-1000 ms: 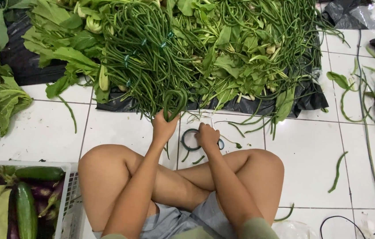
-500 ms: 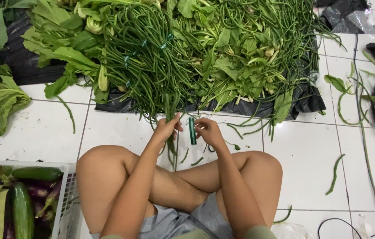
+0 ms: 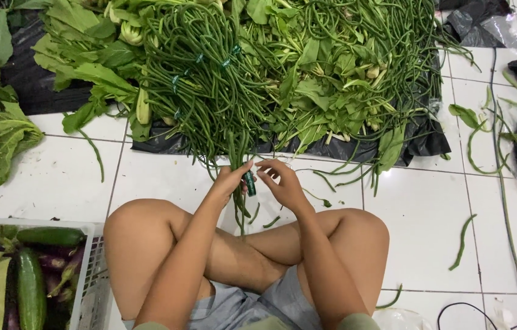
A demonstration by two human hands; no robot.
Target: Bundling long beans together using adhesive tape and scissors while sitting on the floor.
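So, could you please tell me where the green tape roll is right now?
In the head view, the tape roll sits at centre, held between the left hand and right hand, against the long beans just above the knees.

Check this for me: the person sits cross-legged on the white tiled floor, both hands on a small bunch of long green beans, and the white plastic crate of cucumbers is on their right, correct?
Not quite. In the head view the white plastic crate of cucumbers sits on their left, beside the left knee. The rest holds: left hand and right hand meet at the small bunch of long green beans on the white tiled floor.
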